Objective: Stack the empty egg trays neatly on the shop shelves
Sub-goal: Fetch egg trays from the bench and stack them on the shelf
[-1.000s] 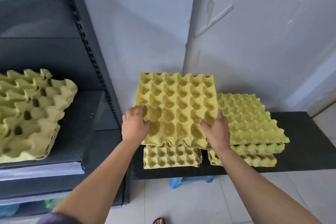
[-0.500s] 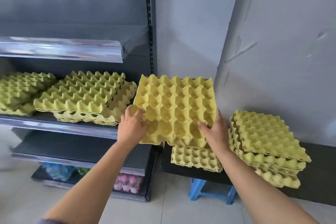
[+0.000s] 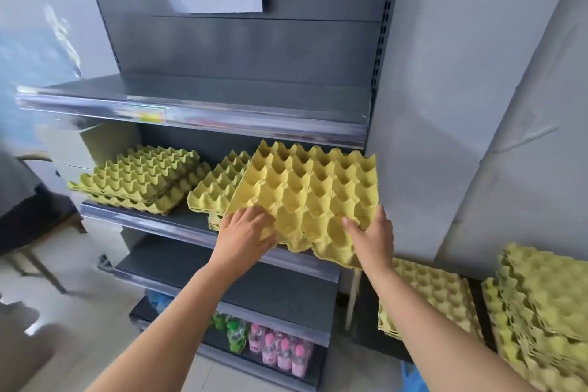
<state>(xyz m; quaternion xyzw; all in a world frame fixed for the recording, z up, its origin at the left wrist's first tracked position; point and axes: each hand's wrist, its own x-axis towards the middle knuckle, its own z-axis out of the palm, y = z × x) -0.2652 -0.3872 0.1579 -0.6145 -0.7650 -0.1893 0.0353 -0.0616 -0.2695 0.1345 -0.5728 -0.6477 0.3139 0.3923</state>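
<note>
Gripping one tray, left hand, right hand

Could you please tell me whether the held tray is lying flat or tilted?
Tilted: the tray rises from its near edge, gripped by the left hand and right hand, cups facing the camera.

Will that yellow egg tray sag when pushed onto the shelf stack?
Probably light: left hand and right hand hold the egg tray by its near edge alone. Likely stiff; it juts out without sagging. Its cups may snag the shelf stack.
</note>
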